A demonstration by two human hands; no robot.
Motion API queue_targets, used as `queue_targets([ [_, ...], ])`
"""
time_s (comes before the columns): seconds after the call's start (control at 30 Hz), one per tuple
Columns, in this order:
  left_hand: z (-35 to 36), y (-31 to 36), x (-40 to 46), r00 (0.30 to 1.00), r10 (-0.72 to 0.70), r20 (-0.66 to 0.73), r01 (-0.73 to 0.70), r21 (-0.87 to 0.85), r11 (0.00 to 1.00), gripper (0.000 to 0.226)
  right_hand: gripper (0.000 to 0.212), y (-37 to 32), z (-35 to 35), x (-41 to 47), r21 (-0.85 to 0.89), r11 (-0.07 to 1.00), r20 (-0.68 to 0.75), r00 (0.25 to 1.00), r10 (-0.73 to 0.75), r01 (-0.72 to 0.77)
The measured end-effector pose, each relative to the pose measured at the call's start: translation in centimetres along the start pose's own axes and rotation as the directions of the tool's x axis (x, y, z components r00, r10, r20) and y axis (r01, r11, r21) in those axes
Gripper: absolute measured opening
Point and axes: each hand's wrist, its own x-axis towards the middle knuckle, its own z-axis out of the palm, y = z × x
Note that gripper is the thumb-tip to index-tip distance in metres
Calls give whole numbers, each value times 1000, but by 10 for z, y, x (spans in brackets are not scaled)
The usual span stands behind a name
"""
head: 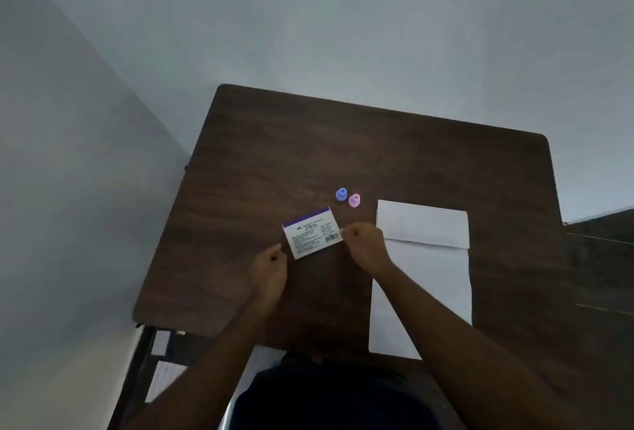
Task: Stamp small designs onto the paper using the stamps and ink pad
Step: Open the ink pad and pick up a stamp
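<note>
The right hand [365, 246] has its fingers curled, pinching the right edge of the ink pad box [313, 233]. The left hand [270, 266] is loosely clenched just beside the box, holding nothing.

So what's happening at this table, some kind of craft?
A person sits at a dark wooden table with both hands at a small white ink pad box with a purple stripe: the left hand near its lower left corner, the right hand at its right edge. It looks closed. A blue plastic stamp and a pink plastic stamp stand untouched just beyond it. The folded white paper on the right shows no stamped marks.
</note>
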Motion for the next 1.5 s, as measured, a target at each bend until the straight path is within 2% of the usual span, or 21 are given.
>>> queue_targets([
  [0.07,3,5,-1,1000,19,-2,-19,43,999,36,24,-2,3,2,37,999,1,999,40,-40],
  [0.2,10,11,-10,995,45,87,-50,51,997,36,22,-3,6,5,-63,998,50,999,6,-3],
  [0.37,14,13,-13,996,65,56,-64,-27,998,36,18,0,8,10,-74,997,41,999,12,-9],
  [0.53,11,16,-13,998,34,59,-30,-71,997,38,17,-2,2,8,-94,993,23,997,-71,72],
  [0.67,6,23,-15,998,43,46,-34,-181,983,38,13,-11,-3,9,28,999,-28,999,-44,45],
  [0.77,2,32,-14,995,81,55,-63,-285,957,38,30,-25,-3,10,183,983,-93,996,12,5],
  [0.87,-3,43,-10,995,96,34,-79,-341,937,41,48,-40,-5,16,261,965,-108,993,46,-16],
  [1.0,-13,47,1,995,-2,100,36,-344,938,48,65,-54,-12,32,307,948,-17,995,95,-85],
  [1.1,-19,53,13,987,-99,127,138,-356,924,52,63,-64,-17,43,326,933,58,988,142,-153],
  [1.27,-22,68,31,978,-158,136,190,-268,945,56,62,-83,-20,66,276,935,164,969,182,-223],
  [1.4,-25,76,46,943,-273,190,315,-246,917,46,69,-95,-18,82,304,915,171,960,222,-266],
  [1.5,-25,78,52,932,-308,189,347,-225,910,44,61,-103,-12,91,312,903,171,953,252,-295],
])
